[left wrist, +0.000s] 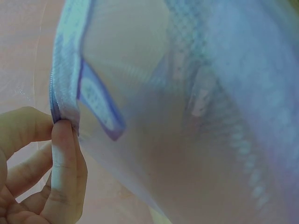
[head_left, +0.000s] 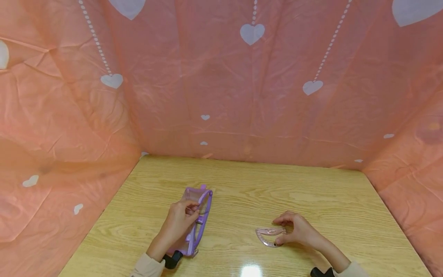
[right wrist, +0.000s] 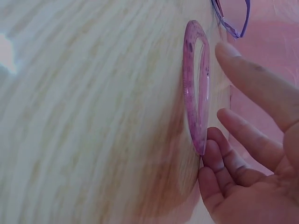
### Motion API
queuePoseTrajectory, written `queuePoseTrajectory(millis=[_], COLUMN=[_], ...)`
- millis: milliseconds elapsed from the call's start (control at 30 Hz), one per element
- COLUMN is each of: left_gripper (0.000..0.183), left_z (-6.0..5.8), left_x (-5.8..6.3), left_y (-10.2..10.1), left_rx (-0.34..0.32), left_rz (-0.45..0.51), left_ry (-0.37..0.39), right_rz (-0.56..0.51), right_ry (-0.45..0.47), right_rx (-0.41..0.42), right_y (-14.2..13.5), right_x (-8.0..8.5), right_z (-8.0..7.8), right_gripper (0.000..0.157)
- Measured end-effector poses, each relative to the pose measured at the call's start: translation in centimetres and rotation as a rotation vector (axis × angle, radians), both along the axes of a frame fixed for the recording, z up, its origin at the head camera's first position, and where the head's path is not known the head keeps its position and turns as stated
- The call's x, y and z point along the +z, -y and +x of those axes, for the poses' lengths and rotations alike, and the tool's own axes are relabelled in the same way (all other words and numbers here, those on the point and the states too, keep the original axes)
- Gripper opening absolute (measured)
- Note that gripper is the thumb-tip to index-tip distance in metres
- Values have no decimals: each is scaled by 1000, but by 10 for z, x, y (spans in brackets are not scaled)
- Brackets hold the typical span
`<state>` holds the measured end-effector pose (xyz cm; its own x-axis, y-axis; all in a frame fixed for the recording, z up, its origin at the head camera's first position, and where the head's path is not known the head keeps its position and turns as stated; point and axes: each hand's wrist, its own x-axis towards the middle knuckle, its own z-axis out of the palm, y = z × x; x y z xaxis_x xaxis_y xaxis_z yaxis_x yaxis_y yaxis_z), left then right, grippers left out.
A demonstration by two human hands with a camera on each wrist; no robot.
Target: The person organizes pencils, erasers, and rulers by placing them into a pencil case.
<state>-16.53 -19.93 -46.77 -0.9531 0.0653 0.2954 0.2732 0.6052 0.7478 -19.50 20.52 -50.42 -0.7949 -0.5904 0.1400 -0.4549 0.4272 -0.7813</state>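
A purple see-through mesh pencil case lies on the table at left, its zipped mouth spread apart. My left hand pinches the zipper edge of this case between thumb and fingers; the left wrist view shows the grip close up on the edge. To the right, a clear pink protractor rests on the tabletop. Around its right end is my right hand, thumb and fingers apart. In the right wrist view the fingers are at the near end of the protractor, without a visible pinch.
The wood-grain table is enclosed at the back and sides by pink cloth printed with white hearts. Bright glare shows at the table's front. Inside the case, a small label-like piece hangs from the edge.
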Motion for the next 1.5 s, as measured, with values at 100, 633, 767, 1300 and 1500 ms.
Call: queuePoseTrajectory(millis=[100, 633, 767, 1300, 1500], left_gripper=[17, 17, 17, 17, 15], left_z=[0, 1, 1, 1, 0], left_x=[0, 0, -1, -1, -1], left_y=[0, -2, -1, -2, -3], left_rx=[0, -2, -11, 5, 12], left_rz=[0, -16, -14, -4, -5], left_ry=[0, -6, -9, -2, 19], right_rz=[12, 42, 44, 30, 33], right_ry=[4, 10, -7, 26, 20], right_rx=[1, 35, 34, 23, 20], right_y=[-1, -2, -1, 0, 0], right_x=[-1, -1, -2, -4, -4], right_z=[0, 1, 1, 3, 4], right_gripper=[50, 57, 52, 43, 43])
